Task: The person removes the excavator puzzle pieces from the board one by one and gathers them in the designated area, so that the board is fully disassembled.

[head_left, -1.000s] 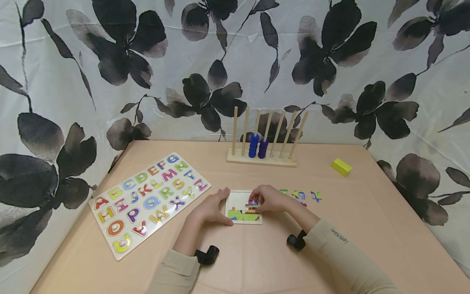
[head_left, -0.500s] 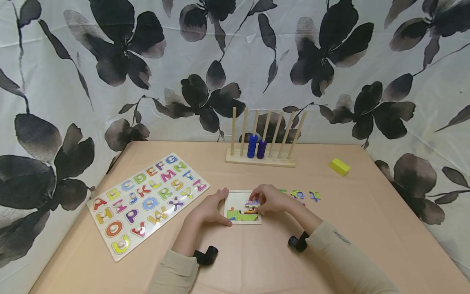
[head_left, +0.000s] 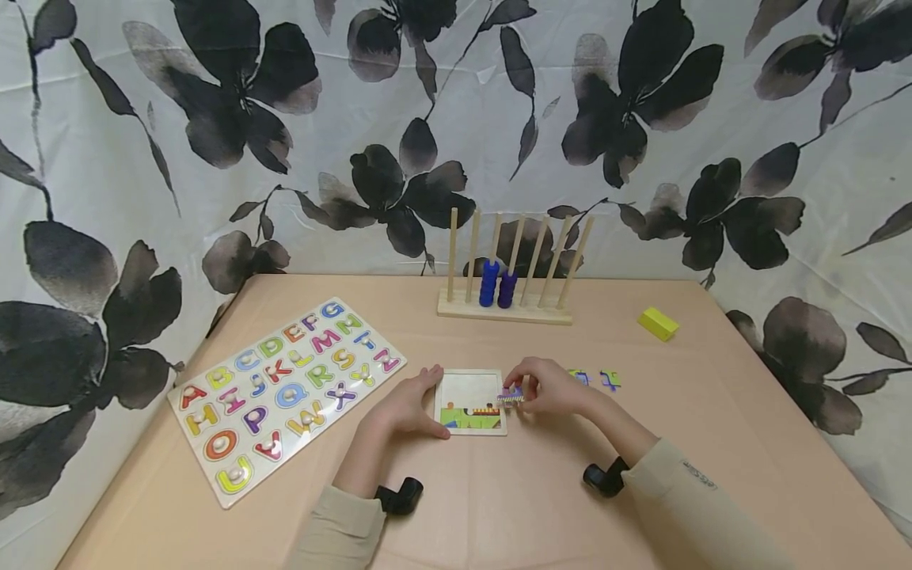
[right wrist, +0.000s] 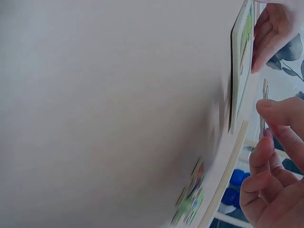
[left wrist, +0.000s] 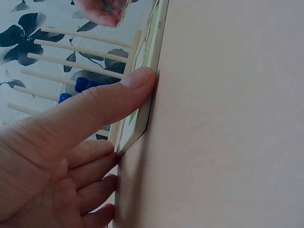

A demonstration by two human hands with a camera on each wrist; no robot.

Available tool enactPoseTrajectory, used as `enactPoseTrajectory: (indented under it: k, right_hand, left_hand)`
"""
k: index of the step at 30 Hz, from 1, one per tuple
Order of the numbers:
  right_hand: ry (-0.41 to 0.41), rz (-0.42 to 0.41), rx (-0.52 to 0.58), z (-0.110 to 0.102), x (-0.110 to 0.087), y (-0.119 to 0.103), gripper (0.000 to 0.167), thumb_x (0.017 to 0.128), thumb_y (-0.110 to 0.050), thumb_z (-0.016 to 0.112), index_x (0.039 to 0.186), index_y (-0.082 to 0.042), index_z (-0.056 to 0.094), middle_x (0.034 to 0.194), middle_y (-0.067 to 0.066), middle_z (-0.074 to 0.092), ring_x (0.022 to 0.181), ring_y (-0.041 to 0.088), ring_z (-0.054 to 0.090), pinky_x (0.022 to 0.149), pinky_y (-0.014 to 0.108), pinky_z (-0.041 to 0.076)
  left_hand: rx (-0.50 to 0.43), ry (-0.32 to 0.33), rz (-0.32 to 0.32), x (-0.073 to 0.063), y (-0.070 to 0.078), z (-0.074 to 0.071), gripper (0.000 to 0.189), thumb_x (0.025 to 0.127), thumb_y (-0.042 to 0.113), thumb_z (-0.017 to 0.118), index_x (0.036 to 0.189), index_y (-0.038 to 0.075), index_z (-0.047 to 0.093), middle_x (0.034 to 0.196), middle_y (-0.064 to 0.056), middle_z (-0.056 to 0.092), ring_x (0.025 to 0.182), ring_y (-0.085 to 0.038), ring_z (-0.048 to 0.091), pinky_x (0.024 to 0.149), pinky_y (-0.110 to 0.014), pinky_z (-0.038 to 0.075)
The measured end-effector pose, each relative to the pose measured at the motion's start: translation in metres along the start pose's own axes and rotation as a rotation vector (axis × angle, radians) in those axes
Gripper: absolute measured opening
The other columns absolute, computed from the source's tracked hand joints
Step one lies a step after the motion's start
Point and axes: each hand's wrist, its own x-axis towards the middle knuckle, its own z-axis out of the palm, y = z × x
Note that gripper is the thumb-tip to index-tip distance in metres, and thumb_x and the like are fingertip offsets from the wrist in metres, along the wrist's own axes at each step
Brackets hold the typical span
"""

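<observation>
On the table, seen from the head, a small white puzzle tray lies flat between the two hands. A strip of fitted pieces, mostly green, runs along its near side, with a dark patch and a row of red and yellow at the right; the rest of the bed is bare white. The left hand spans the tray's left end, thumb at the near edge, fingers by the far corner. The right hand pinches a purplish puzzle piece at the tray's right edge. Loose pieces lie beyond that hand.

From the left wrist, the thumb presses on the tray's pale, thick rim while the loosely bent fingers meet its corner, holding it between them. The right hand shows at the top with the thin piece.

From the right wrist, thumb and forefinger nip the piece edge-on, raised clear of the tray, the remaining fingers curled. Some loose pieces appear blurred below, their pictures unreadable.
</observation>
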Motion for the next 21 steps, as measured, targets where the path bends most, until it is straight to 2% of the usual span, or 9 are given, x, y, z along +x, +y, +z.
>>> enactPoseTrajectory:
  k: [8, 11, 16, 21]
  right_hand:
    - [0.043, -0.033, -0.013, -0.008, -0.019, 0.013, 0.031, 0.068, 0.004, 0.071, 0.098, -0.005, 0.065, 0.082, 0.004, 0.054, 0.059, 0.012, 0.049, 0.052, 0.020, 0.042]
    - [0.057, -0.016, -0.032, -0.011, -0.027, 0.018, 0.031, 0.069, 0.002, 0.073, 0.098, -0.007, 0.065, 0.080, 0.003, 0.052, 0.059, 0.011, 0.049, 0.051, 0.020, 0.041]
    - [0.089, -0.002, -0.024, -0.020, -0.042, 0.029, 0.031, 0.069, 0.003, 0.072, 0.098, -0.006, 0.064, 0.085, 0.003, 0.053, 0.060, 0.011, 0.048, 0.048, 0.020, 0.042]
    - [0.112, 0.023, -0.033, -0.029, -0.056, 0.041, 0.033, 0.069, 0.005, 0.070, 0.099, -0.004, 0.064, 0.087, 0.004, 0.053, 0.060, 0.010, 0.048, 0.050, 0.020, 0.041]
  left_hand:
    - [0.017, 0.000, 0.001, -0.001, -0.002, 0.000, 0.103, 0.060, 0.026, 0.086, 0.142, 0.001, 0.029, 0.148, -0.009, 0.025, 0.137, -0.029, 0.018, 0.110, -0.041, 0.020]
    - [0.016, -0.001, -0.003, -0.001, -0.003, 0.001, 0.103, 0.060, 0.026, 0.086, 0.142, 0.001, 0.029, 0.148, -0.009, 0.025, 0.137, -0.029, 0.017, 0.110, -0.041, 0.019]
    - [0.005, -0.003, 0.010, -0.001, -0.002, 0.000, 0.102, 0.060, 0.026, 0.086, 0.142, 0.000, 0.029, 0.148, -0.010, 0.025, 0.137, -0.029, 0.017, 0.110, -0.042, 0.019]
    - [0.002, -0.002, 0.015, 0.000, -0.003, 0.000, 0.103, 0.060, 0.026, 0.086, 0.142, 0.000, 0.029, 0.148, -0.010, 0.025, 0.137, -0.029, 0.017, 0.110, -0.041, 0.019]
